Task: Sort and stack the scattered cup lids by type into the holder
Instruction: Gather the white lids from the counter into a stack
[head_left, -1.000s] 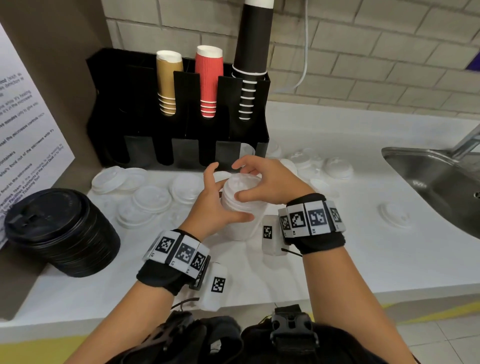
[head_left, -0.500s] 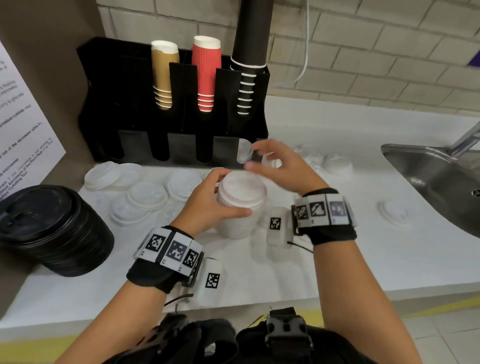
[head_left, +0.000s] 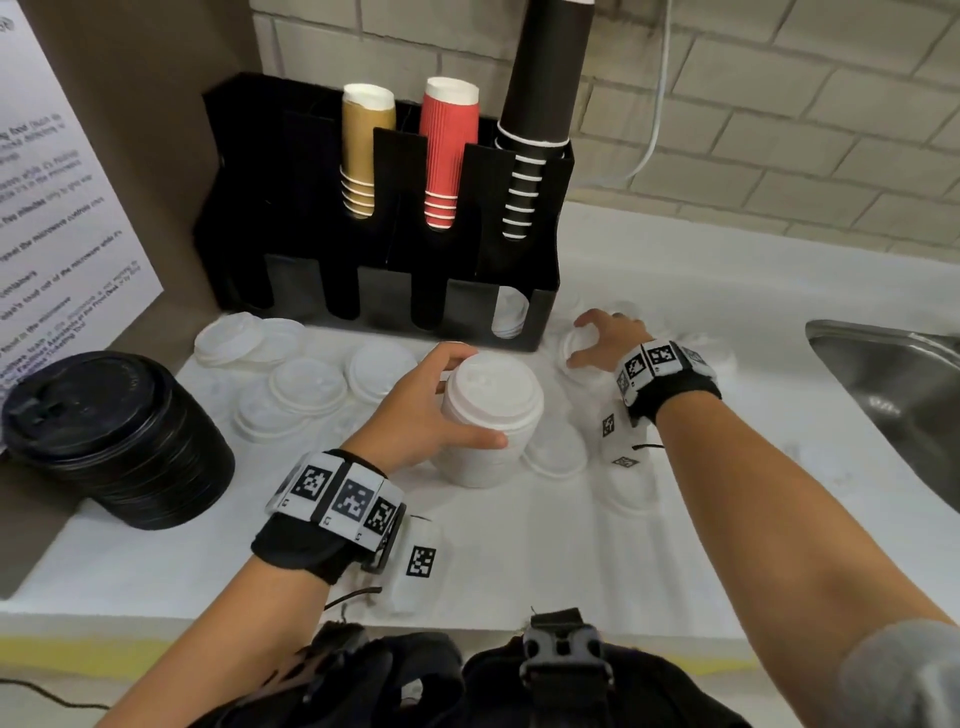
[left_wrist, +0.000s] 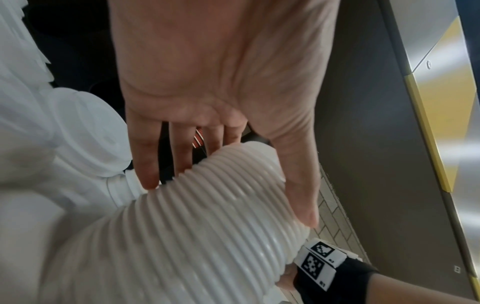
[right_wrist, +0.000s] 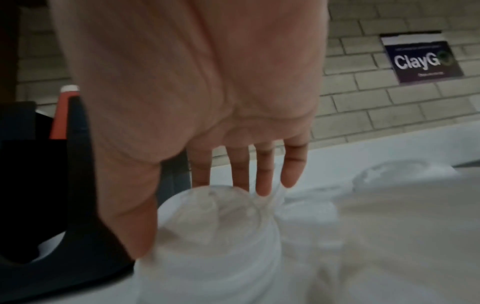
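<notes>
A tall stack of white ribbed lids stands on the white counter, and my left hand grips its upper part, thumb in front and fingers behind. In the left wrist view the fingers curl round the same ribbed stack. My right hand is further back to the right, beside the black holder, its thumb and fingers spanning a small pile of white lids. Several white lids stand in the holder's right slot. Loose white lids lie scattered at the left.
A stack of black lids sits at the counter's left. Gold, red and black cup stacks stand in the holder's top. A steel sink is at the right. More white lids lie just right of the held stack.
My right hand has left the top of the stack and moved back and right to the lids beside the holder. The left hand still holds the stack.
</notes>
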